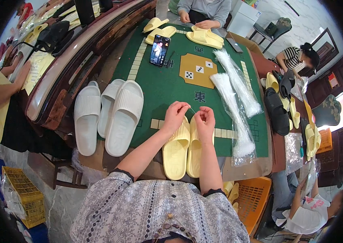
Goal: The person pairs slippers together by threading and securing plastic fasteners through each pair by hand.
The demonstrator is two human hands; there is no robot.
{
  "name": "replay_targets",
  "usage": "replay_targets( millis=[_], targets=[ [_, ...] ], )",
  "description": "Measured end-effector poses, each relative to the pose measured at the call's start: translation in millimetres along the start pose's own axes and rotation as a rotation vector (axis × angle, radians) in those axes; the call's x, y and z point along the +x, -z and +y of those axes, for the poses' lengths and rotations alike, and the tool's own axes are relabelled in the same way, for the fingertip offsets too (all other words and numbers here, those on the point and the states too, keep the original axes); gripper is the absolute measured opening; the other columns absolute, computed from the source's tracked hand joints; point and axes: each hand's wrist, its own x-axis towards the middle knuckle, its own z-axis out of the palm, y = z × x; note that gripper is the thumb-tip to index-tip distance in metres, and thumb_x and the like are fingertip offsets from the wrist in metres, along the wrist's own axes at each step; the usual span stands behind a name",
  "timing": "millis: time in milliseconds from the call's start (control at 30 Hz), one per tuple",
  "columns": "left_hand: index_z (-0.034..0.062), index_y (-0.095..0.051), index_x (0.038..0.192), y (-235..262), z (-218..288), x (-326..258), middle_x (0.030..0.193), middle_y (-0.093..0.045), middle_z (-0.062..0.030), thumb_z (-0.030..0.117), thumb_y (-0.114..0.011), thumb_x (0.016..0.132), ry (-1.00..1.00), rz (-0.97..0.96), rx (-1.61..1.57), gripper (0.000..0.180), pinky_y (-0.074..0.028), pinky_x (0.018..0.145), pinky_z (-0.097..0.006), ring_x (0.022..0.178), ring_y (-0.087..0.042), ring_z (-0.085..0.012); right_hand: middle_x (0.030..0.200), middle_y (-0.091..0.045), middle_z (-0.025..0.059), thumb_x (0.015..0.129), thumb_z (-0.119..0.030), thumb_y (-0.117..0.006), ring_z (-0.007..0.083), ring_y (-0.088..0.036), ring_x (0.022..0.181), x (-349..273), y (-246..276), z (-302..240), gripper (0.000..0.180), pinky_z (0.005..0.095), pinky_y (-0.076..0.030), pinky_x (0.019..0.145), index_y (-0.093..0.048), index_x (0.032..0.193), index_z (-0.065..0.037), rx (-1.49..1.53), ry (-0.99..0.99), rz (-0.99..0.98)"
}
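Note:
A pair of yellow slide slippers (175, 158) lies side by side at the table's near edge, toes away from me. Over their toe ends, my left hand (174, 119) and my right hand (205, 121) are both closed in a pinch. A thin strand (192, 110) shows between my fingertips; its exact kind is too small to tell. To the right lie two long bundles of white strands (230, 109) in clear plastic bags. Three pale grey slide slippers (124, 117) rest to my left, two of them overlapping.
A phone (160, 50) with a lit screen leans near yellow slippers (161, 34) on the green mat (163, 87). Across the table sits a person (206, 16) with more yellow slippers (205, 38). An orange basket (254, 198) stands below the table's right corner. Black slippers (276, 111) lie farther right.

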Motion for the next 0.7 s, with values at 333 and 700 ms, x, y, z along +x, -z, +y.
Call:
replay_targets(
  millis=[333, 700],
  targets=[
    [0.0011, -0.067, 0.092, 3.8, -4.1, 0.7, 0.081, -0.057, -0.0033, 0.012, -0.059, 0.09, -0.017, 0.019, -0.004, 0.014, -0.041, 0.065, -0.027, 0.073, -0.052, -0.0135, 0.082, -0.057, -0.0011, 0.082, 0.001, -0.064, 0.0043, -0.051, 0.072, 0.1, -4.5, -1.9, 0.026, 0.0179, -0.043, 0.065, -0.053, 0.105, -0.002, 0.034, -0.021, 0.006],
    [0.0007, -0.068, 0.094, 3.4, 3.9, 0.4, 0.081, -0.058, -0.0037, 0.012, -0.06, 0.089, 0.022, -0.006, -0.045, 0.015, -0.041, 0.065, -0.026, 0.073, -0.053, -0.0118, 0.083, -0.06, -0.0003, 0.082, 0.001, -0.065, 0.0041, -0.052, 0.071, 0.6, 0.8, 2.3, 0.027, 0.0177, -0.042, 0.065, -0.052, 0.105, -0.002, 0.047, -0.02, 0.016]
  ],
)
